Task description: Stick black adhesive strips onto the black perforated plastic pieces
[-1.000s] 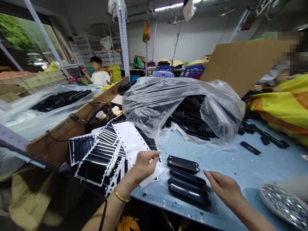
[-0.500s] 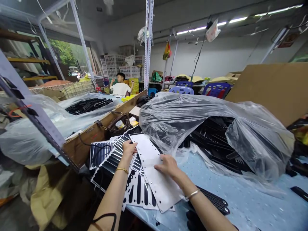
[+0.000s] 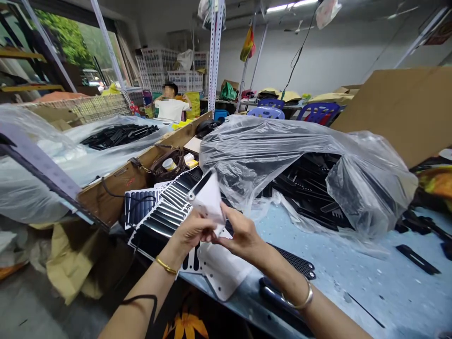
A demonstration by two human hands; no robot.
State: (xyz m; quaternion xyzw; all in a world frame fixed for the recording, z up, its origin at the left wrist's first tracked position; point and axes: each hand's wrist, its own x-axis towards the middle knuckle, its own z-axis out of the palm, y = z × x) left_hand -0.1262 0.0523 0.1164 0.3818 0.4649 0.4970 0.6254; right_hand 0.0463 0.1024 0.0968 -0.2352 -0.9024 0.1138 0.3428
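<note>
My left hand (image 3: 194,230) pinches the lower part of a white sheet (image 3: 209,200), which is bent upward and shows a black strip along its upper left edge. On the sheet's right side, my right hand (image 3: 242,233) grips it with thumb and fingers. Below my hands, a white piece with small dark holes (image 3: 226,270) lies at the table's edge. To the left, white cards with black strips (image 3: 160,228) are spread in an overlapping pile. A black perforated piece (image 3: 294,261) lies near my right forearm.
Clear plastic (image 3: 257,155) partly covers black parts (image 3: 310,193) on the blue table (image 3: 353,282). A wooden board (image 3: 109,200) edges the left side, with a brown bag (image 3: 167,165) beside it. A person (image 3: 171,106) sits in the background.
Both hands have come closer together, and the white sheet, flat before, is now bent up between them. The camera view has tilted down and shifted slightly right.
</note>
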